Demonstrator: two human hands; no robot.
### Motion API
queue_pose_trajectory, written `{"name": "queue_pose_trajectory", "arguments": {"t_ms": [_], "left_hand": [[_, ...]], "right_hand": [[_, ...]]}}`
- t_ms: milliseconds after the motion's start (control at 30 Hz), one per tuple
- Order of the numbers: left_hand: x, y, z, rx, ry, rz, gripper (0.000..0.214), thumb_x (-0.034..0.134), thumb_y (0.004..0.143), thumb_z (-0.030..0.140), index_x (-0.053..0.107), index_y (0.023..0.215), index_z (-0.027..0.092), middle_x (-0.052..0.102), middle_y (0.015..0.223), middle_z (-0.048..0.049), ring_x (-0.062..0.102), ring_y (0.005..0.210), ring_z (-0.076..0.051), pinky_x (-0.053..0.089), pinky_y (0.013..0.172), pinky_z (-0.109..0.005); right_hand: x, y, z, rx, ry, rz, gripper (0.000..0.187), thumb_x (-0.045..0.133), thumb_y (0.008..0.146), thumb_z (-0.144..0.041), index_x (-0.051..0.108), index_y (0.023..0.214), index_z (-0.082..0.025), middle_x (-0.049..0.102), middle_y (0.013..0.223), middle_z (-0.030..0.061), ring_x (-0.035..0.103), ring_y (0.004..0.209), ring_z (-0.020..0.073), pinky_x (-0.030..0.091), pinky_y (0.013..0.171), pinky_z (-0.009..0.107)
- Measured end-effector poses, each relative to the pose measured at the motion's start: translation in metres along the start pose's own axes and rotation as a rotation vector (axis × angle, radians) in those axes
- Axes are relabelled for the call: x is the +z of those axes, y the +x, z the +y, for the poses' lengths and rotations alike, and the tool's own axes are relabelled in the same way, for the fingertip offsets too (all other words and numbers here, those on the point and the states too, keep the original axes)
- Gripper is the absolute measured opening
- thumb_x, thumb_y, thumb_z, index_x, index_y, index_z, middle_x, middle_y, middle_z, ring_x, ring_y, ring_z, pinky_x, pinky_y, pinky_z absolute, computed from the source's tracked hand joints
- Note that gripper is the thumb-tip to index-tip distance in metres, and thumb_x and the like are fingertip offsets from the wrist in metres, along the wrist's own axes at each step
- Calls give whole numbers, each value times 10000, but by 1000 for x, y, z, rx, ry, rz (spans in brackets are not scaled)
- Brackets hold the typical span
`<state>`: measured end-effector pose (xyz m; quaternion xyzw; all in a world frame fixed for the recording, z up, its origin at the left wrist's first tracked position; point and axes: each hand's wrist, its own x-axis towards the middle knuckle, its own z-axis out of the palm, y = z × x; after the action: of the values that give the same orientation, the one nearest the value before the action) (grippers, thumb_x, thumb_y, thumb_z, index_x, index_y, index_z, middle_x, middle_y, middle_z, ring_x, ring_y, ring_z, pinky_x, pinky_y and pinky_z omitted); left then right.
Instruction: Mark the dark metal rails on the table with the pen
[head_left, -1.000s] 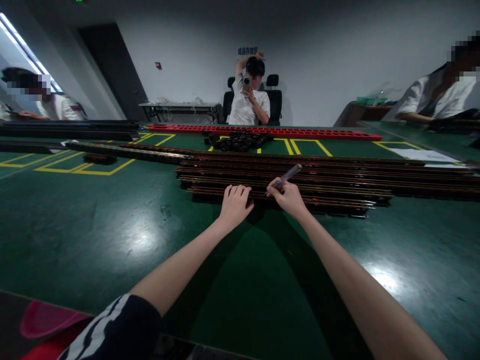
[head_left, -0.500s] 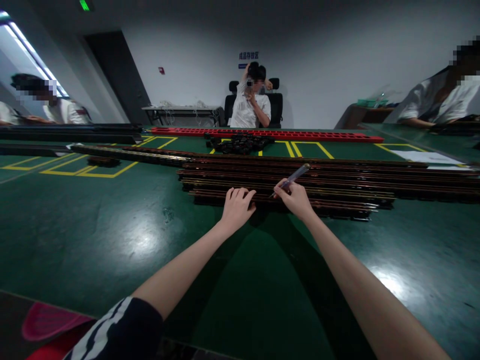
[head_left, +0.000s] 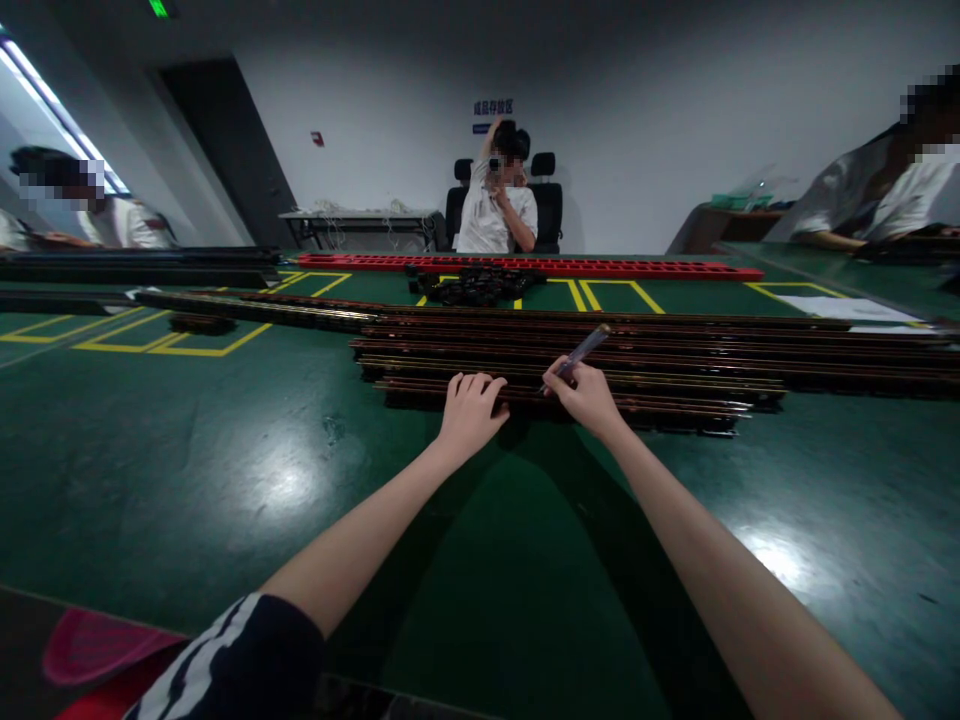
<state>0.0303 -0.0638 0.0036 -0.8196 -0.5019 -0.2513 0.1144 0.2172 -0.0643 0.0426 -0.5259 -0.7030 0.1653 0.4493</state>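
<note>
Long dark strips with reddish and brass-coloured edges (head_left: 675, 362) lie side by side in a wide stack across the table. My left hand (head_left: 471, 408) rests on the front edge of this stack, fingers spread over the nearest strips. Just to its right, my right hand (head_left: 589, 396) pinches a pen (head_left: 591, 343) with a clear barrel. The pen slants, its tip down at the front strips and its rear end pointing up and right. What the tip touches is too small to tell.
Behind the stack sit a pile of small black parts (head_left: 480, 285) and a long red slotted rail (head_left: 637, 268). Black channels (head_left: 135, 270) lie at left, white paper (head_left: 847, 309) at right. Co-workers (head_left: 495, 215) sit around the green table (head_left: 225, 430). A pink stool (head_left: 105, 645) stands below.
The whole view has shifted slightly. Both hands stay at the same place on the strips, with the pen still in my right hand.
</note>
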Motion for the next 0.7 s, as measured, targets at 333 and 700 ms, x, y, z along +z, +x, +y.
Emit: {"name": "queue_pose_trajectory", "arguments": {"t_ms": [333,700], "left_hand": [[2,-1,-1,10,10,4,309,488,895,282,580,1176,193,632,1106,-74,541,1090,-238,329,1044,-456],[4,-2,1,12,30,26,320,481,882,231,575,1182,176,629,1123,-83,537,1100,-240,324,1058,-457]], "right_hand": [[0,-1,-2,16,-4,3,112,566,787,-194,580,676,-191,662,606,27,636,627,191,463,662,294],[4,-1,0,-13,9,-2,111,565,793,-205,584,684,-193,673,612,26,639,627,187,460,651,284]]}}
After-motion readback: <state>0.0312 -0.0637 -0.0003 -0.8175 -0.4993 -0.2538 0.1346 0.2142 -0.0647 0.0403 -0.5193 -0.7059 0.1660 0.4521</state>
